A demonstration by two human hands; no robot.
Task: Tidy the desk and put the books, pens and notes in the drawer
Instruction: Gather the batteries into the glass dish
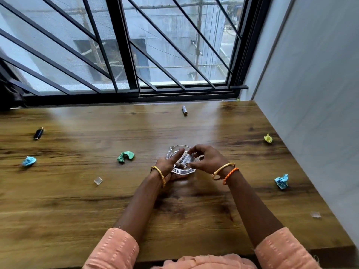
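A clear glass dish (pixel 175 148) stands mid-desk with a few white batteries (pixel 183 161) in it. My left hand (pixel 166 165) grips the dish's left side, one finger lying across the rim. My right hand (pixel 206 159) hovers over the dish with curled fingers pinching the batteries. Crumpled notes lie scattered on the desk: a green one (pixel 125 156) left of the dish, a blue one (pixel 29 161) far left, a yellow one (pixel 268 138) and another blue one (pixel 281 181) at the right. No books, pens or drawer are in view.
A loose battery (pixel 184 110) lies near the window. A small black cylinder (pixel 38 133) lies at the far left. Two small clear pieces (pixel 98 180) (pixel 315 214) sit on the wooden desk (pixel 194 220). A white wall bounds the right side.
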